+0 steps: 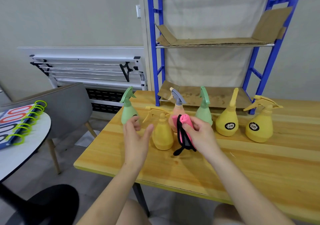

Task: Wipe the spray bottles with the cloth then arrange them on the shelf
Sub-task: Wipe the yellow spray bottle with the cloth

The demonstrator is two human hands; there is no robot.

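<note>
Pink cloth (186, 129) I am pinching tight in my right hand (200, 134), my left hand (136, 136) spreading open beside a yellow spray bottle (162, 133), six bottles standing near the desk's (242, 164) far edge, shelf (214, 42) behind.

Six spray bottles (162, 131) mid-frame on tabletop (242, 164); right hand (201, 134) grips pink cloth (185, 133); left hand (136, 138) spread, empty.
</note>
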